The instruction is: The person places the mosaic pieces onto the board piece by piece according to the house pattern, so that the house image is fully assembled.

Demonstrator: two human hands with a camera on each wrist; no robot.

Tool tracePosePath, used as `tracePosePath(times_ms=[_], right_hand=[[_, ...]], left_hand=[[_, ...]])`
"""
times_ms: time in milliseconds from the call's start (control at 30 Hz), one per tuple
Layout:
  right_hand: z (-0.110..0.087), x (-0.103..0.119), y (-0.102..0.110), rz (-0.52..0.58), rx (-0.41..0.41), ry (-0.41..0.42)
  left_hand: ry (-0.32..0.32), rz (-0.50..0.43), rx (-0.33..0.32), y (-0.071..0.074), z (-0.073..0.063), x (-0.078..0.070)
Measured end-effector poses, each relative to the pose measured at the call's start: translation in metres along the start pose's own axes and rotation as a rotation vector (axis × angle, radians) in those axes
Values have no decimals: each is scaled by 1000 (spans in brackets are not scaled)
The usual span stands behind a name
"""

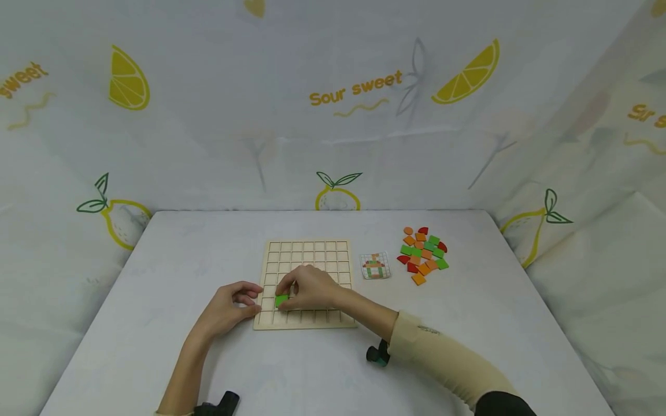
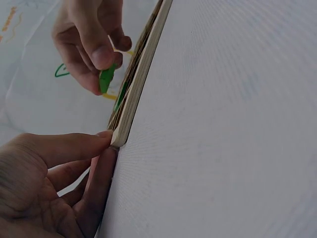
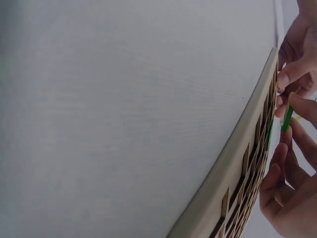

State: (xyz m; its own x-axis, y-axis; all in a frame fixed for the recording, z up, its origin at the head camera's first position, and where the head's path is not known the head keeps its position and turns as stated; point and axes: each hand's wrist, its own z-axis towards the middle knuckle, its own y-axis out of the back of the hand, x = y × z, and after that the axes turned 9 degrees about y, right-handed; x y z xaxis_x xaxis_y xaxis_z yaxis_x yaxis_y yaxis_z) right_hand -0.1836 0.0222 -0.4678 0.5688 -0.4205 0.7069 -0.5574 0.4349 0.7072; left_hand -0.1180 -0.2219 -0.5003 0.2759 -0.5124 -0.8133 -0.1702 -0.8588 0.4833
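Head view: the right hand (image 1: 308,287) pinches a green piece (image 1: 281,300) between thumb and fingers, over the near left part of the grid board (image 1: 304,247); the left hand (image 1: 226,306) lies at the board's left edge, fingers loosely bent. Only this view shows the picture card (image 1: 374,266), right of the board, and the loose coloured pieces (image 1: 426,254) beyond it. The piece's height over the board cannot be judged here, and the right hand and forearm hide several cells. Left wrist view: the green piece is seen thin and tilted between the right thumb and fingertip, apart from the board; a second green patch (image 2: 120,96) shows at board level, too foreshortened to identify. The left thumb tip touches the board's corner, the fingers beside it gripping nothing that can be made out. Right wrist view: the same pinch is confirmed, the piece just above the board's surface, with green again visible below. Both hands are cut off by the right border; the board's near end runs out at the bottom.
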Motion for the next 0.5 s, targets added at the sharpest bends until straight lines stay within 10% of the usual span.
tracePosePath(times_ms=[500], right_hand=[[-2, -5, -3, -13, -10, 10]], left_hand=[[3, 13, -2, 0, 0, 0]])
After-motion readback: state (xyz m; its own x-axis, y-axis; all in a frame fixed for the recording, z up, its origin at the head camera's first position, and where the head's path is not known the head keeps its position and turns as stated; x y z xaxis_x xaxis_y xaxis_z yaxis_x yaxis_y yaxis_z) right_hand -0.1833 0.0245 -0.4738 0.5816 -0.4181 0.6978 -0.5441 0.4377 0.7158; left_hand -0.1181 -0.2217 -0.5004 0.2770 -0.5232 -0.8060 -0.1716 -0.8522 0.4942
